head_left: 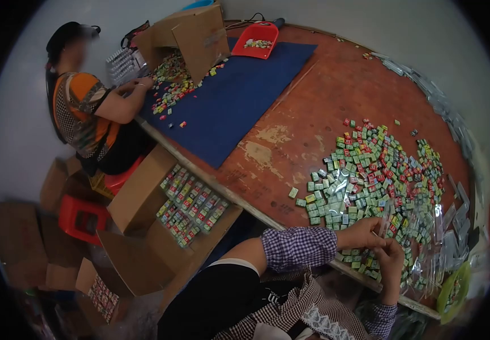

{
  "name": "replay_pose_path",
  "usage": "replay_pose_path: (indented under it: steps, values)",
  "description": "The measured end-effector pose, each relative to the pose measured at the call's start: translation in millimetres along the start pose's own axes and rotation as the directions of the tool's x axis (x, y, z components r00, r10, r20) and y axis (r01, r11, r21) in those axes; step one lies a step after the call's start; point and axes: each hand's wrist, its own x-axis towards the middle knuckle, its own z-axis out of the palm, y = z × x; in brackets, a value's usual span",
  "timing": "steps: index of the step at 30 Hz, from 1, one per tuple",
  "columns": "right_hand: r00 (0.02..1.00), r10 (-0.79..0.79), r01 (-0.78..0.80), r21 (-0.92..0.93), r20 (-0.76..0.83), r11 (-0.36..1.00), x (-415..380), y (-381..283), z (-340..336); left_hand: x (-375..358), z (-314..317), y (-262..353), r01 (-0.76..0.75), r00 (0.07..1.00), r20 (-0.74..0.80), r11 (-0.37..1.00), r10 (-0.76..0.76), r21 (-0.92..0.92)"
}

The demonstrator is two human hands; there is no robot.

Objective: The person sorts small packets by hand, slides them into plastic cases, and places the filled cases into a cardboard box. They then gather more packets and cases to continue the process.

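Note:
My left hand (364, 233) is closed, its fingers pinched at the lower end of a clear plastic strip (386, 218). Right beside it, my right hand (391, 262) is closed too, fingertips meeting the left ones; what it pinches is too small to make out. Both hands are over the near edge of a large spread of small green, red and yellow packets (364, 164) on the reddish-brown table (296, 122). More clear plastic pieces (426, 263) lie over the packets to the right of my hands.
Clear plastic trays (437, 102) line the table's far edge. A green bowl (454, 292) is at the near right corner. On the left, a co-worker (89, 107) handles things beside a blue mat (239, 96), a tipped carton (199, 42) and a red dustpan (256, 41). An open carton (137, 190) holds filled trays.

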Motion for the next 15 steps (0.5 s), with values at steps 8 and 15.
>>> replay_pose_path:
  steps: [8, 15]
  values:
    - [0.999, 0.035, -0.036, 0.134, 0.014, 0.99, -2.2, 11.9, -10.4, 3.7, -4.3, -5.8, 0.013, 0.995, 0.097, 1.0, -0.013, 0.0]
    - [0.811, -0.504, 0.168, -0.706, -0.298, 0.688, -7.9, 9.4, -39.7, 0.0, -3.3, -0.4, 0.0, 0.996, -0.092, 1.0, 0.003, 0.025]
